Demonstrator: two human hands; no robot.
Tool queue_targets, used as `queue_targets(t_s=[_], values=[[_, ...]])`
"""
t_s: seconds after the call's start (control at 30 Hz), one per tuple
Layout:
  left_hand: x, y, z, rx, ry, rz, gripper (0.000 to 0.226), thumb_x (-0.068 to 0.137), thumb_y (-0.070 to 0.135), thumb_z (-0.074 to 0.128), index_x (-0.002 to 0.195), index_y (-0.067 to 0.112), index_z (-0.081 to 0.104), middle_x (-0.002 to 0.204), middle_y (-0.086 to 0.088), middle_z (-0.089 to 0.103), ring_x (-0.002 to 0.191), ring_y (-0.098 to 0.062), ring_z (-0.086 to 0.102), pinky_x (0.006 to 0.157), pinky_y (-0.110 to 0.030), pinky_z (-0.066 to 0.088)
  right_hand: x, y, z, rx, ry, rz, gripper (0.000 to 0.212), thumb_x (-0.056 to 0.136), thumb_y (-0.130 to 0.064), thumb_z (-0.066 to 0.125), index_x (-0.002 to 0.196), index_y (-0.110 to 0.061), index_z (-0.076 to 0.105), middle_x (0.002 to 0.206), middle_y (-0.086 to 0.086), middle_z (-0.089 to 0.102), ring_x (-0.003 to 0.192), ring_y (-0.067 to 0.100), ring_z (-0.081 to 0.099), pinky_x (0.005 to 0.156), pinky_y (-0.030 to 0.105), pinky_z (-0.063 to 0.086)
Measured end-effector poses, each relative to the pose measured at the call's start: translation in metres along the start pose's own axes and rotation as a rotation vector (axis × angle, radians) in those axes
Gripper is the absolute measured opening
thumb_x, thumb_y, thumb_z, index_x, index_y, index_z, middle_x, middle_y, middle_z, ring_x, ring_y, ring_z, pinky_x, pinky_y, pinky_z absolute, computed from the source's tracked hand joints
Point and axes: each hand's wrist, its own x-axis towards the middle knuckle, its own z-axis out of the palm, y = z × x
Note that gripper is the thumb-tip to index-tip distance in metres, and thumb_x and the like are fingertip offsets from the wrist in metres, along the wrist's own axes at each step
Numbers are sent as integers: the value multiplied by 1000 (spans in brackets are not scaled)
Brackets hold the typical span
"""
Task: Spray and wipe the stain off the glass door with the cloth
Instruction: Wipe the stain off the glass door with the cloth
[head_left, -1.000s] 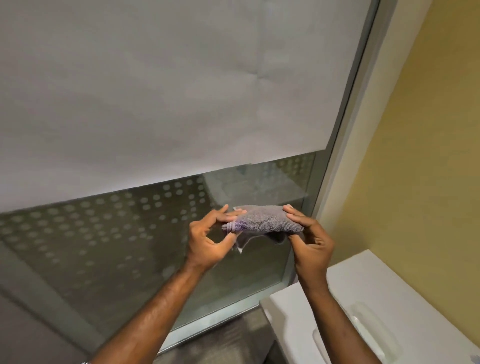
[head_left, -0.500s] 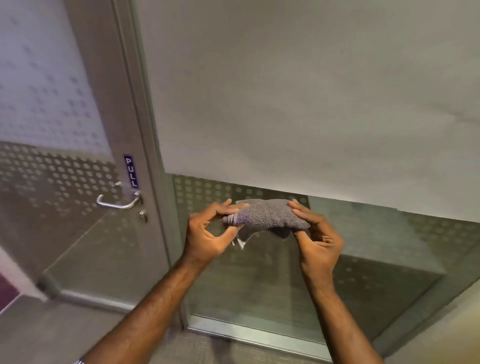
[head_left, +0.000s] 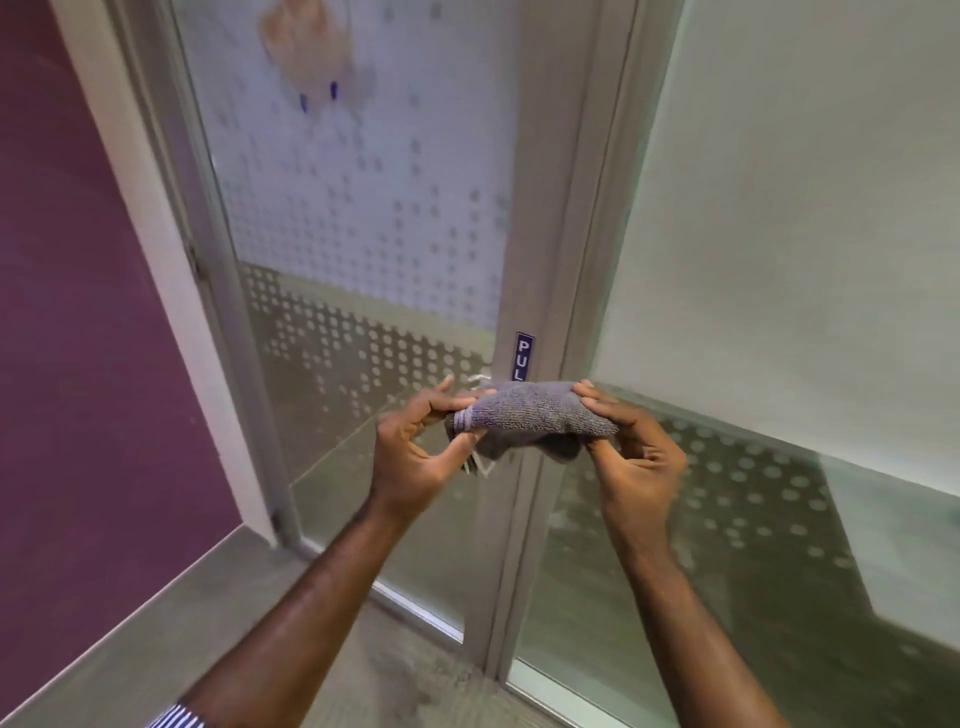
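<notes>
A folded grey cloth (head_left: 530, 418) is stretched between my two hands in front of me. My left hand (head_left: 415, 457) pinches its left end; my right hand (head_left: 636, 452) grips its right end. Behind them stands the glass door (head_left: 363, 234), frosted with a dot pattern. High on the door's glass is a pale orange stain (head_left: 317, 57) with two small blue marks under it. A blue PULL label (head_left: 523, 356) sits on the door's metal stile. The cloth hides most of the door handle. No spray bottle is in view.
A purple wall (head_left: 88, 312) borders the door on the left. A fixed frosted glass panel (head_left: 805, 234) fills the right side. Grey carpet floor (head_left: 395, 670) lies below, with the metal door frame (head_left: 524, 545) running down between the door and the panel.
The view has swung left, from the panel beside a white counter to the door with the stain. Both hands keep holding the cloth the same way.
</notes>
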Motion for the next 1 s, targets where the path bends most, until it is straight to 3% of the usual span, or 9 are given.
queue_targets(t_s=[0.1,0.2,0.33,0.5,0.67,0.77,0.87,1.0], values=[[17,-14,-59,23,15,16,30,80,18,78,104,31,68,106,31,73,111,3,68,109,-31,50,-4,11,65,38,-5,0,42,81,27,66,98,-10,75,110,8,79,113,33,73,108,50,53],[29,-29,-113,39,34,13,21,81,18,78,97,28,68,106,29,74,109,1,70,111,-37,49,-8,18,124,74,-33,11,38,80,20,65,98,-12,75,109,2,80,112,30,73,107,46,54],[39,-46,-173,60,68,-25,21,80,19,78,98,22,67,103,24,76,108,-3,71,114,-40,47,-11,26,187,65,-96,7,53,73,26,61,99,-17,76,109,-1,80,112,28,73,106,45,54],[50,-66,-232,85,134,-58,21,80,15,79,97,23,70,102,11,78,107,-19,74,115,-47,45,-10,40,247,64,-178,4,53,72,24,60,99,-19,75,109,-2,80,110,27,74,104,43,55],[59,-86,-275,131,115,-100,25,79,2,79,98,15,70,100,11,79,107,-5,72,114,-37,46,-5,64,299,79,-215,15,50,74,27,63,97,-16,75,107,0,80,108,27,75,101,39,56],[67,-107,-302,175,97,-114,30,78,3,80,105,14,71,101,3,77,106,-6,72,102,-27,53,-1,87,327,99,-247,14,50,75,32,65,96,-13,75,106,4,80,107,27,75,101,40,56],[70,-128,-322,213,52,-146,38,77,-2,82,109,14,71,106,8,76,104,-5,71,94,-19,53,5,108,350,81,-280,19,50,75,32,66,95,-13,75,107,4,80,106,25,76,102,39,57],[90,-164,-360,188,-3,-167,42,75,9,86,113,16,71,112,10,77,107,-14,73,96,-25,55,18,141,395,67,-323,19,55,73,35,63,94,-14,75,107,-6,80,106,19,76,102,34,56]])
